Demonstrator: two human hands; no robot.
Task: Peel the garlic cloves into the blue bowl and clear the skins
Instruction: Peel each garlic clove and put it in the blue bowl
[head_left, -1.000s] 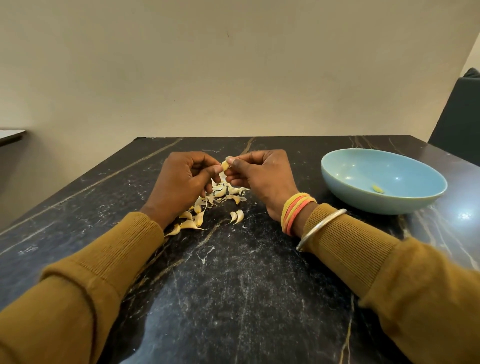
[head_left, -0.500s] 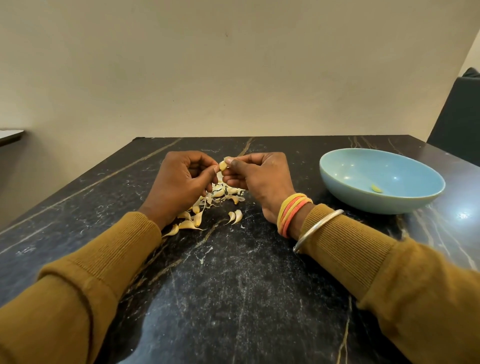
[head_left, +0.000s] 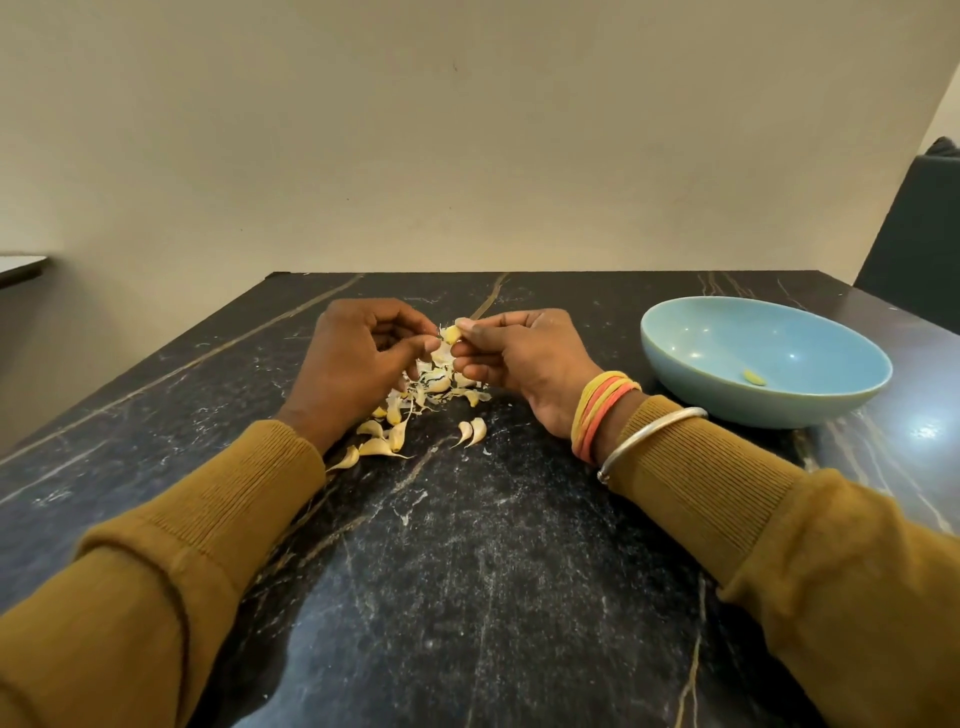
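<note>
My left hand (head_left: 358, 364) and my right hand (head_left: 519, 358) meet above the dark marble table (head_left: 467, 571), both pinching one small garlic clove (head_left: 451, 332) between fingertips. Thin skin sticks out from the clove. Beneath the hands lies a heap of garlic cloves and papery skins (head_left: 431, 387). More loose cloves (head_left: 382, 441) trail toward my left wrist, and two lie apart (head_left: 474, 431) near my right wrist. The blue bowl (head_left: 675, 358) stands to the right, with one peeled clove (head_left: 754, 378) inside it.
A beige wall rises just behind the table's far edge. A dark chair (head_left: 919, 244) stands at the back right, past the bowl. A pale ledge (head_left: 21, 267) shows at the far left. Bangles ring my right wrist.
Both hands stay together on the same clove with only small finger shifts. The heap and the bowl have not moved.
</note>
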